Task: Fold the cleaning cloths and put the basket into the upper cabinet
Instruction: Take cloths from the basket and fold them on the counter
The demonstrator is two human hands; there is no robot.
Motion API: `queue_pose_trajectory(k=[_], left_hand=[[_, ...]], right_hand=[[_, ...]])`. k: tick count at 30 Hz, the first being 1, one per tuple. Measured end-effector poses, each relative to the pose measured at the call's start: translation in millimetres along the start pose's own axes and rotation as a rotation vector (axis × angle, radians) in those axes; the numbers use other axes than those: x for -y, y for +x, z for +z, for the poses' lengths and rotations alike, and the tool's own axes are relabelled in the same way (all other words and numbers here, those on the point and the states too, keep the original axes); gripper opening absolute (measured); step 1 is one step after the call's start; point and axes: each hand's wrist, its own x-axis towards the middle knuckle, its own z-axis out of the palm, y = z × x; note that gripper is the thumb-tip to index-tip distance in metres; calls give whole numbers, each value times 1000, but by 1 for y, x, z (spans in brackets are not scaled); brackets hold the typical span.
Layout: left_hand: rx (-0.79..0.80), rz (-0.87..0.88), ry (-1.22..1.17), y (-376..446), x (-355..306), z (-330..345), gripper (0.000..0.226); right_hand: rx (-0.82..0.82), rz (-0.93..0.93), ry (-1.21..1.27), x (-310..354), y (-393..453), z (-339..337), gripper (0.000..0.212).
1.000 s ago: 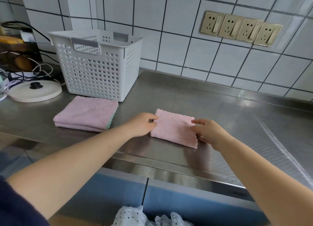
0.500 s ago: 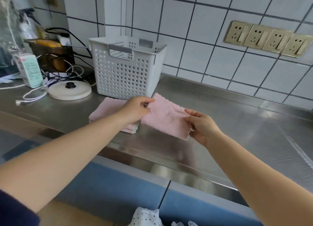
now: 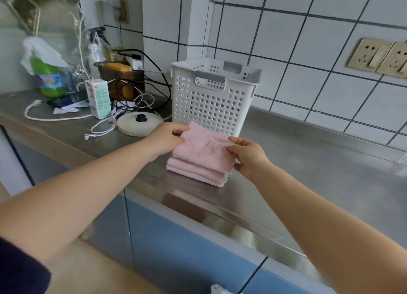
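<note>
Folded pink cloth (image 3: 203, 147) is pinched at both ends by my left hand (image 3: 166, 137) and right hand (image 3: 248, 156), just above the stack (image 3: 196, 172) near the bench's front edge. I should square its edges before letting go, then load the white basket (image 3: 212, 97) behind.

L hand (image 3: 166, 137) & R hand (image 3: 248, 153) extended fwd, fingers pinching.
</note>
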Motion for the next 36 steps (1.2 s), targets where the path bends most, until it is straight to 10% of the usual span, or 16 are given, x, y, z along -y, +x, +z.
queue_pose_trajectory(k=[8,14,21,31,36], left_hand=[[14,-28,39,5,15,3,43],[-105,201,383,12,9,10,47],[275,322,805,19,-10,40,48],[400,114,767,21,10,40,54],[211,100,551,14,2,24,50]], right_hand=[[-32,19,-58,-11,7,6,26],[-222,-355,-675,-24,16,7,44],[14,-419,-1165,-28,20,29,51],[61,-239,-1195,-42,17,23,62],[-90,-201,-880,-29,9,18,63]])
